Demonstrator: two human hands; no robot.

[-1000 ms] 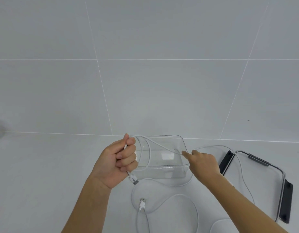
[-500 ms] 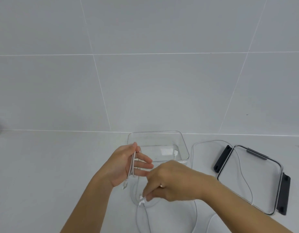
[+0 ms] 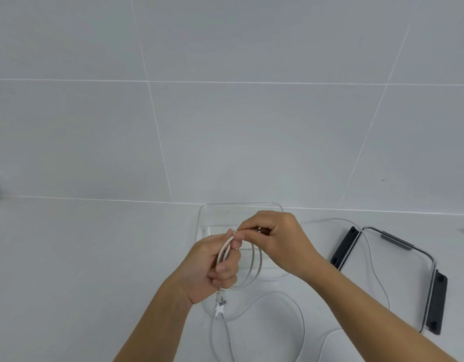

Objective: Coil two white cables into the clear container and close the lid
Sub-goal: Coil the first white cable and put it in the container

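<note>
Cable (image 3: 227,253) loops now sit gathered in the left hand (image 3: 210,267), whose fingers are curled closed around several white turns, with a plug end (image 3: 221,299) hanging just below the fist. The right hand (image 3: 275,241) has come up since half a second ago, when it was down low near the plug on the counter; it is now pinched shut on the cable at the top of the coil, thumb and forefinger touching the strand right beside the left hand's fingertips. A finished loop (image 3: 254,270) hangs out to the right of the left fist, in front of the clear container (image 3: 241,212). That container stands open on the white counter (image 3: 82,270) just behind both hands, against the tiled wall (image 3: 225,126), and I cannot tell whether anything lies inside it. More white cable (image 3: 283,309) lies loose on the counter below the hands in wide curves, and another stretch (image 3: 377,270) runs across the clear lid (image 3: 398,270), which lies flat to the right of the container with its black clasps (image 3: 343,248) folded out. Compared with a second ago, when the hands were apart and the cable stretched between them, the two hands now meet at the coil.
</note>
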